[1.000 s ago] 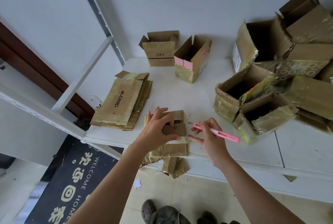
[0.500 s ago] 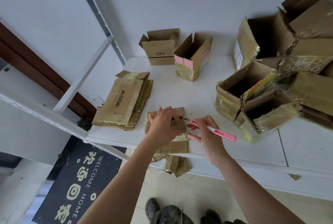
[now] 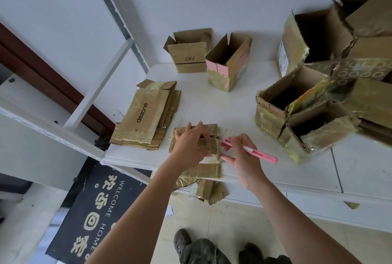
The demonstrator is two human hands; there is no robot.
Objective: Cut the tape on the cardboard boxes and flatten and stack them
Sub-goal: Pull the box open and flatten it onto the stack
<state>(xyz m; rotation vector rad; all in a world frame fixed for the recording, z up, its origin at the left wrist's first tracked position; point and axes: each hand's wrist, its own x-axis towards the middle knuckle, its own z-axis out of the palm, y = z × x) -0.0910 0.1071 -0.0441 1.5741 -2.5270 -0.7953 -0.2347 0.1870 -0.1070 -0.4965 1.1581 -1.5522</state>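
A small taped cardboard box (image 3: 210, 146) lies at the white table's front edge, partly flattened, its lower flaps hanging over the edge. My left hand (image 3: 191, 146) grips it from the left, fingers curled over its top. My right hand (image 3: 244, 155) holds a pink box cutter (image 3: 254, 151), its tip at the box's right side. A stack of flattened boxes (image 3: 146, 117), the top one marked "dezone", lies to the left.
Two open boxes stand at the back: one marked "AKF" (image 3: 188, 55), one with pink tape (image 3: 229, 64). A heap of open boxes (image 3: 318, 98) fills the right side. The white table (image 3: 212, 106) abuts a metal shelf frame (image 3: 101, 85). A welcome mat lies below.
My left hand has settled lower onto the small box and pressed it flatter. The cutter's tip has moved left, up against the box's right side.
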